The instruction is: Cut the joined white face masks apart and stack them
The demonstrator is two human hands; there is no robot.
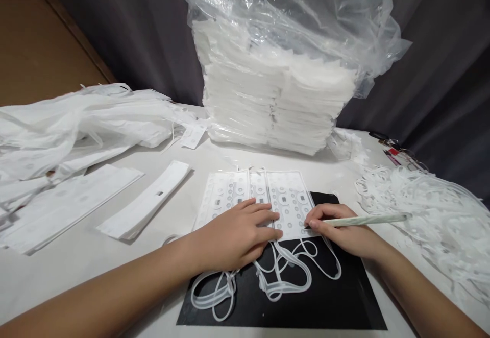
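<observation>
White perforated sheets (pixel 288 204) with rows of small round marks lie side by side, partly over a black mat (pixel 325 302). My left hand (pixel 245 231) rests flat on them with its fingers stretched out, covering part of their lower half. In my right hand (pixel 344 231) is a slim pen-like tool (pixel 363 220) with a pale handle, pinched between thumb and fingers. Its dark tip touches or nearly touches the lower right corner of the rightmost sheet; I cannot tell which. Looped white straps (pixel 285 287) trail from the sheets across the mat.
Behind stands a tall stack of white sheets (pixel 245 93) in a clear plastic bag (pixel 298 1). Loose white material (pixel 76 123) and folded white strips (pixel 149 200) lie left. White scraps (pixel 432 220) are heaped right, with small items (pixel 394 152) beyond them on the white table (pixel 161 282).
</observation>
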